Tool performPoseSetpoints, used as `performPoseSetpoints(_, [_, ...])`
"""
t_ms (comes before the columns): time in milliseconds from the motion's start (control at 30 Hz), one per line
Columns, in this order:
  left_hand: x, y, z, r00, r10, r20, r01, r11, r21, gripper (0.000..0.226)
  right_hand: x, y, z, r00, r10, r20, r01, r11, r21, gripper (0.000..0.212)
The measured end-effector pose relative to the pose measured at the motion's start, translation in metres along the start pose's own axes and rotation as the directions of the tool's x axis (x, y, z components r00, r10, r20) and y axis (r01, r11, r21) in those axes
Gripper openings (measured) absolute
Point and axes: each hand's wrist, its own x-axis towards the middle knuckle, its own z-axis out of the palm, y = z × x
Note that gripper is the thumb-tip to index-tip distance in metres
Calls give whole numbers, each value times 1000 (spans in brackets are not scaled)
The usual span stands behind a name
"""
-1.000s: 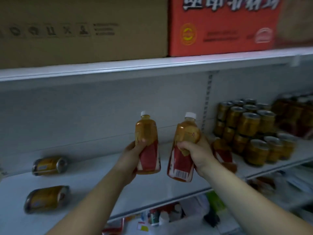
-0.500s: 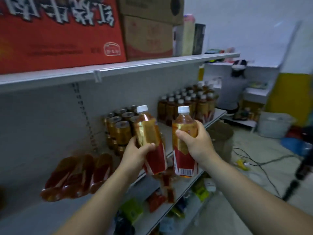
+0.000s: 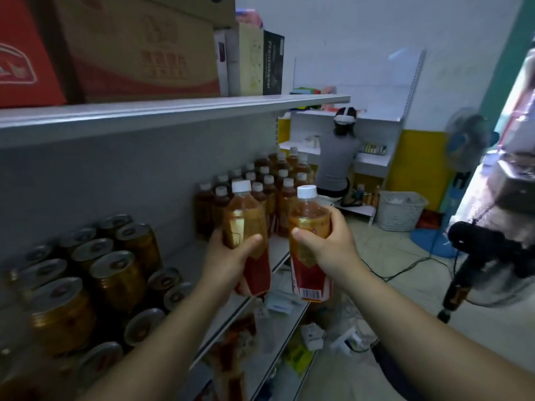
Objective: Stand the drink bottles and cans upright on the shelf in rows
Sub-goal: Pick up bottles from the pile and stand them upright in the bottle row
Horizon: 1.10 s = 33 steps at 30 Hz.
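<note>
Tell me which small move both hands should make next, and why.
Probably move both forward and stand them beside the standing white-capped bottles on the grey metal shelf. The left hand grips one upright amber plastic bottle, the right hand a second bottle, both short of that group.

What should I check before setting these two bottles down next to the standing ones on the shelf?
1. Left hand grip: ok, fingers wrap the left bottle at mid-body.
2. Right hand grip: ok, fingers wrap the right bottle below its shoulder.
3. Caps: ok, a white cap sits on each held bottle.
4. Orientation: ok, both are held cap-up; the left bottle leans slightly.
5. Landing spot: ok, bare shelf shows between the cans and the standing bottles.
6. Room there for two bottles: cannot tell, the hands hide part of it.
</note>
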Motion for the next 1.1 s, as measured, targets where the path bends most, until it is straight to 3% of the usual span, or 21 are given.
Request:
performPoseSetpoints(200, [73, -20, 16, 999, -32, -20, 34, 990, 135, 87, 69, 32, -1, 999, 32, 28, -29, 995, -91, 60])
performPoseSetpoints(300, [89, -38, 19, 996, -82, -17, 84, 981, 177, 95, 98, 52, 4, 995, 70, 71, -57, 984, -167, 65])
performPoseSetpoints(433, [91, -61, 30, 992, -129, -19, 130, 974, 184, 86, 133, 80, 15, 976, 102, 195, -66, 981, -182, 64])
performPoseSetpoints(533, [89, -74, 40, 990, -111, -89, 126, 973, 191, 65, 158, 101, 23, 946, 35, 322, 39, 975, -219, 52])
performPoseSetpoints(733, [85, -80, 76, 950, -104, -294, 153, 977, 151, 59, 199, 118, 24, 835, -105, 540, 262, 939, -222, 53])
performPoseSetpoints(833, [82, -87, 92, 914, -67, -401, 148, 974, 174, 64, 211, 123, 22, 771, -203, 603, 449, 845, -290, 62])
performPoseSetpoints(900, [79, -88, 96, 898, -69, -434, 176, 961, 212, 64, 215, 129, 16, 756, -211, 619, 551, 716, -428, 75])
performPoseSetpoints(1100, [88, -83, 97, 911, -112, -397, 239, 928, 287, 87, 230, 132, 7, 707, -252, 660, 667, 546, -506, 74])
